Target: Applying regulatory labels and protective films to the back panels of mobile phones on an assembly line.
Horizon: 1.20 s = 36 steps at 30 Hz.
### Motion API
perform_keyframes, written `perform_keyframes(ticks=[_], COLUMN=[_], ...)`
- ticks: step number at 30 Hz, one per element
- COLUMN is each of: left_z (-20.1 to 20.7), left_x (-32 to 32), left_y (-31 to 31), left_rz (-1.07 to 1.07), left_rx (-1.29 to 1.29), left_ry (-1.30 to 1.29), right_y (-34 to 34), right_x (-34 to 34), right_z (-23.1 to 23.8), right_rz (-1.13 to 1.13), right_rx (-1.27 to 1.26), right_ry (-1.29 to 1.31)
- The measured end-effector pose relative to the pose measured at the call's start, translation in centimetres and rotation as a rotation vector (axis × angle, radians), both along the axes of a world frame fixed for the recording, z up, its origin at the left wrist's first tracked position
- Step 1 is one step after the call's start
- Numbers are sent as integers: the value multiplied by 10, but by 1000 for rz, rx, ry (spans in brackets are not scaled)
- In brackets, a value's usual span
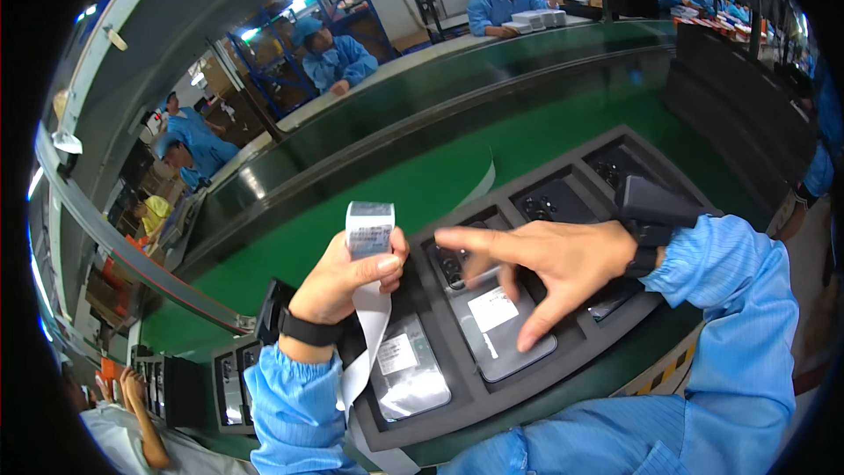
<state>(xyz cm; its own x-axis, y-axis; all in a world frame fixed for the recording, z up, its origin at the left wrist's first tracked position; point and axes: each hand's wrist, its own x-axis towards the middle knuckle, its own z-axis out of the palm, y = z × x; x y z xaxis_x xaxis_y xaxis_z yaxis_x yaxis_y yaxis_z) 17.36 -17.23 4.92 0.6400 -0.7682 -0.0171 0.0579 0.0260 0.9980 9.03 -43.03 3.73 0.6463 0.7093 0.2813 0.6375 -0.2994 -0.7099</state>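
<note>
My left hand (347, 280) is closed around a strip of printed white labels (370, 230), folded over at the top. Its loose tail (373, 321) hangs down past my wrist over the tray's left end. Fingers spread, my right hand (563, 266) hovers over a dark grey smartphone (512, 354) and holds nothing. That phone lies camera side up in a compartment of a dark foam tray (442, 334), with a white label (492, 309) on its back. In the left compartment, a silvery, shiny phone (417, 391) bears another white label (397, 354).
More phones (556, 200) sit in the tray's farther compartments, partly behind my right arm. Below the tray runs a green conveyor belt (290, 255). Another tray of phones (230, 387) stands at lower left, beside a co-worker's hand (134, 387). Several people in blue work across the line.
</note>
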Motion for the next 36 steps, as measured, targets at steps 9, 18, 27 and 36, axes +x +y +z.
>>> perform_keyframes(ticks=[9, 18, 27, 36], left_z=[7, 15, 20, 48], left_x=[-71, -113, -117, -100], left_y=[-22, -45, -59, -100], left_rz=[-10, 285, 208, 264], left_rx=[-104, -270, -467, -309], left_ry=[18, 145, 471, 82], right_y=[42, 41, 26, -19], right_x=[-1, -12, -23, -42], right_z=[10, 12, 15, 25], right_rz=[-240, -197, -323, -326], right_rx=[396, 490, 250, 406], right_ry=[-535, -643, -1411, -1122])
